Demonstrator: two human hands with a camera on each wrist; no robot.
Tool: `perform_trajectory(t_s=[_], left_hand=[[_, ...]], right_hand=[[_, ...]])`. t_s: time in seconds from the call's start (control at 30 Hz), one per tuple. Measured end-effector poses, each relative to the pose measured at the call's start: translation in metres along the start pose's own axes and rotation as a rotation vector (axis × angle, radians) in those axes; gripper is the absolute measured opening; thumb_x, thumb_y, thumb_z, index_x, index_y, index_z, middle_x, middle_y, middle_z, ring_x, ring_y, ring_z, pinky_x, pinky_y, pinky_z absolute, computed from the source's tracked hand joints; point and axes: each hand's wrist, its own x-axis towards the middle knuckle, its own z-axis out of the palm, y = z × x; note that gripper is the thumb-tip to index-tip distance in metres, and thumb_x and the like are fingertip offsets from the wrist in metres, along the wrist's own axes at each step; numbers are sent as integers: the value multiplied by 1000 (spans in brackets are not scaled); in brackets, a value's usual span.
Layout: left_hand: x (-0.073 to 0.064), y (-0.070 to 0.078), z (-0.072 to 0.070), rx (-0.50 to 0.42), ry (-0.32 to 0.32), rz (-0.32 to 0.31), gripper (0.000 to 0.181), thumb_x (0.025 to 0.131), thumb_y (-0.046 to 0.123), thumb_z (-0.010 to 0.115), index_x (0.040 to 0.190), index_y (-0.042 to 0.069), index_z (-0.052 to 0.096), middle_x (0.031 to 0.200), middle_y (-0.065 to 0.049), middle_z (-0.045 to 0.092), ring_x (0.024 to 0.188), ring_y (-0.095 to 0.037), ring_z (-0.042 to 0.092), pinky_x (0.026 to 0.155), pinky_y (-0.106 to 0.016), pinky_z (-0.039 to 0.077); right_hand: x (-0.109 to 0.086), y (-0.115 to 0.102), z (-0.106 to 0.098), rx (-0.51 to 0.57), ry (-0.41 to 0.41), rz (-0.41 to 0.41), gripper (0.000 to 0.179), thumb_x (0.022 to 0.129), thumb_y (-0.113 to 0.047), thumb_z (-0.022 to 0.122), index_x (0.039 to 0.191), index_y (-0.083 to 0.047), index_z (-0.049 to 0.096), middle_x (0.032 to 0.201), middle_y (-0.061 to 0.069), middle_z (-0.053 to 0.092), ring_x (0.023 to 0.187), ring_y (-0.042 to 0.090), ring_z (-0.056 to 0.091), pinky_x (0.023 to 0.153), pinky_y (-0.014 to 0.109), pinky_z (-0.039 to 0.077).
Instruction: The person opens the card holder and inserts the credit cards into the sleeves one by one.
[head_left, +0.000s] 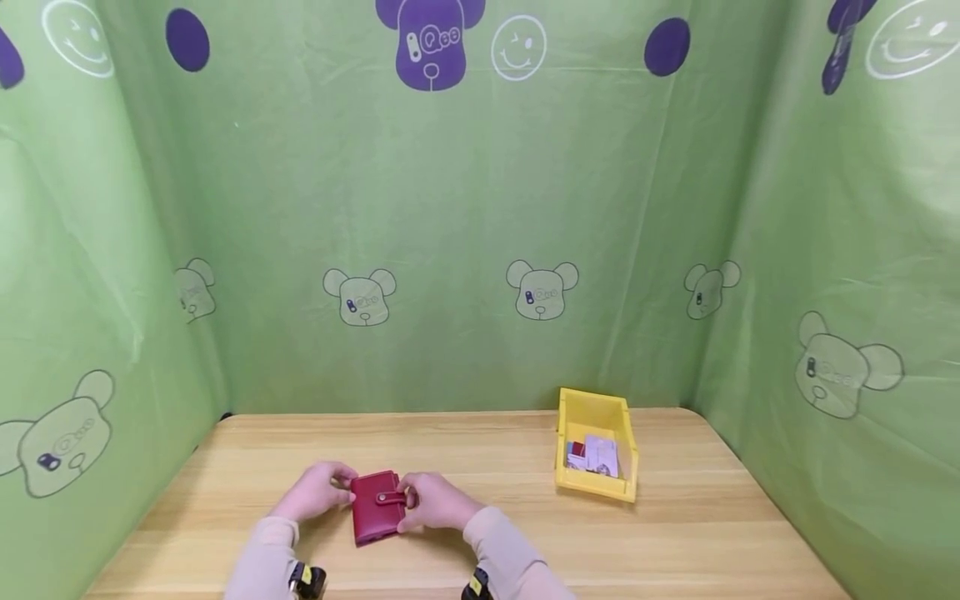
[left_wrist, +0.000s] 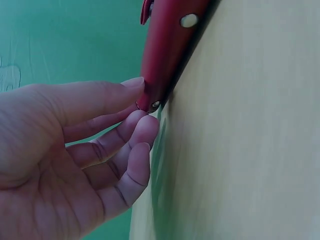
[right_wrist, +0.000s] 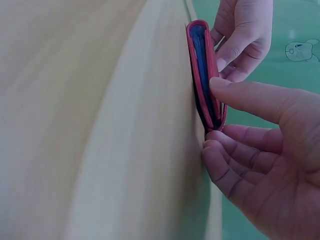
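Note:
A small red wallet (head_left: pixel 372 518) with a snap strap across its front lies near the front of the table. Pinching its left edge is my left hand (head_left: pixel 317 492), its thumb against the rounded spine (left_wrist: pixel 162 55) in the left wrist view. From the other side my right hand (head_left: pixel 438 502) grips the right edge beside the strap. In the right wrist view, the right thumb presses the front cover of the wallet (right_wrist: pixel 214 75) and the fingers curl at its lower corner. Dark blue layers show inside its narrow open end.
A yellow bin (head_left: pixel 596 483) stands at the back right of the wooden table (head_left: pixel 697 533), with several cards (head_left: pixel 602 456) and small items inside. Green printed sheeting (head_left: pixel 450 358) encloses the table at the back and both sides.

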Motion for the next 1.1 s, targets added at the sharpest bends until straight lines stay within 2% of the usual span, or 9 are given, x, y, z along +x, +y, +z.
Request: perform_trajectory(t_s=[0.23,0.4,0.67,0.83,1.1], left_hand=[[5,10,17,13,-37,63,31,73,-2,72,104,-4,67,89,-7,67,80,-16,60,75,-33,56],[6,23,27,9,-76,90,31,73,-2,72,104,-5,67,89,-9,67,80,-17,59,73,-33,55],[11,41,45,27,-123,163,31,74,0,73,103,-5,67,90,-9,67,81,-18,59,74,-35,54],[15,55,58,28,-151,187,29,75,1,73,102,-4,68,90,-9,68,82,-19,60,76,-39,54],[19,77,78,49,-170,241,27,76,3,75,101,-4,69,87,-10,68,80,-19,60,76,-40,54]], right_hand=[[-16,5,-12,-95,-12,-5,48,68,-16,85,109,-4,63,75,-4,58,62,2,47,61,15,44],[-28,10,-21,-150,-13,-8,46,66,-18,86,104,-7,63,74,-5,56,62,2,47,59,15,44],[-52,23,-33,-140,10,-6,45,65,-17,86,101,-6,61,72,-5,55,61,2,45,57,16,43],[-67,30,-42,-134,20,7,46,64,-16,86,102,-5,61,73,-4,55,61,3,45,56,17,43],[-91,45,-54,-97,37,32,44,64,-15,85,99,-4,60,72,-2,55,60,5,45,53,19,42]])
